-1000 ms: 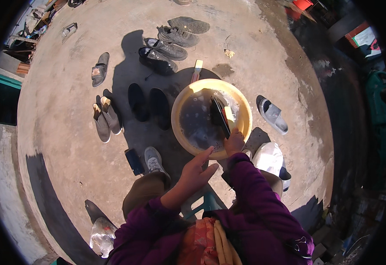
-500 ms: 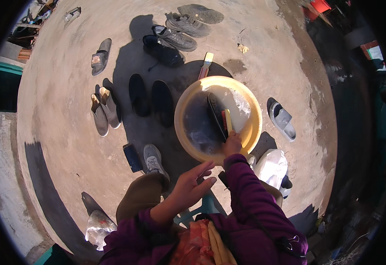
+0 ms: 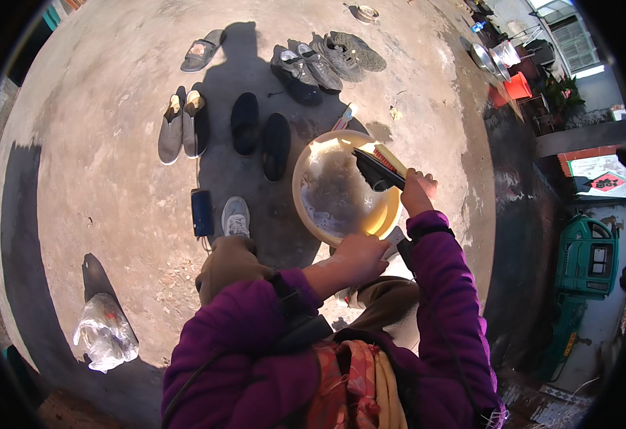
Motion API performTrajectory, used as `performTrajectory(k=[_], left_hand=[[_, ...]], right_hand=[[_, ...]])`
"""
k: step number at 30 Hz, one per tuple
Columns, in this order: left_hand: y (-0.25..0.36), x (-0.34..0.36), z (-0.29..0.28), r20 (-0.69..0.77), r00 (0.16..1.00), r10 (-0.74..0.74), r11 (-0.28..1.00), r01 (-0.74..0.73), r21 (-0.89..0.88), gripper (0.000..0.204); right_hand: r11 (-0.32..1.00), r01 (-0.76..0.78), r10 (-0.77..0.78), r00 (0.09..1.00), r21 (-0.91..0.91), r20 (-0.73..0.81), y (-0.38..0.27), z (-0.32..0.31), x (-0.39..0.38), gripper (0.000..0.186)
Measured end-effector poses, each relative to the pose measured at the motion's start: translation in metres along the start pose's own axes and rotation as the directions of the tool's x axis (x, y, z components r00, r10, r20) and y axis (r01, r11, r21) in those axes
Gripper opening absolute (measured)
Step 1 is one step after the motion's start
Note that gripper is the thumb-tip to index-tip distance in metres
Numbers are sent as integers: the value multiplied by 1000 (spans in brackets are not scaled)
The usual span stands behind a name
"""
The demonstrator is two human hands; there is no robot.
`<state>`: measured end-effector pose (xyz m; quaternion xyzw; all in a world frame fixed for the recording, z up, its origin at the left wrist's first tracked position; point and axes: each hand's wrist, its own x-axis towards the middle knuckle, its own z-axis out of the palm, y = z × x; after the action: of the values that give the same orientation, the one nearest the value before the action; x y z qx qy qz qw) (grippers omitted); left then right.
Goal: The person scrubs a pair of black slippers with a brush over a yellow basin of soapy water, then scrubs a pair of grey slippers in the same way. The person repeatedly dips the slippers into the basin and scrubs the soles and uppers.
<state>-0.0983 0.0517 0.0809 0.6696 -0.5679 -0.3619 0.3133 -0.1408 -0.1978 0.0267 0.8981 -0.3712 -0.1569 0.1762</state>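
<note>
My right hand is closed round the yellow end of a scrubbing brush with red bristles and the end of a dark shoe. Shoe and brush lie side by side, tilted over the right side of a yellow basin. Cloudy, sudsy water fills the basin's lower part. Close to the basin's near rim, my left hand has its fingers curled. A small pale grey piece shows at its fingertips; I cannot tell what it is.
Several shoes stand beyond the basin, including black slip-ons, beige shoes and grey sneakers. A slide sandal lies farther left. A dark phone lies beside my shoe. A plastic bag sits at the lower left.
The dark shoe and brush have come up out of the basin's middle toward its right side with my right hand. My left hand has moved right and its spread fingers have curled. The view has turned.
</note>
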Motion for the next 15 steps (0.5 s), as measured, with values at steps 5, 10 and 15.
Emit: performTrajectory(k=[5,10,15], left_hand=[[-6,-3,1,18,999,42,990,-44,133,34],[-10,-2,0,-24,999,27,989,-23,149,31],[-14,-5,-3,8,1000,-5,985,3,175,31]], right_hand=[[989,25,-30,999,-147,-29,-14,-39,-11,27],[980,42,-47,999,-193,-22,-35,-49,-19,28],[996,36,-38,999,-87,-21,-40,-35,-25,36]])
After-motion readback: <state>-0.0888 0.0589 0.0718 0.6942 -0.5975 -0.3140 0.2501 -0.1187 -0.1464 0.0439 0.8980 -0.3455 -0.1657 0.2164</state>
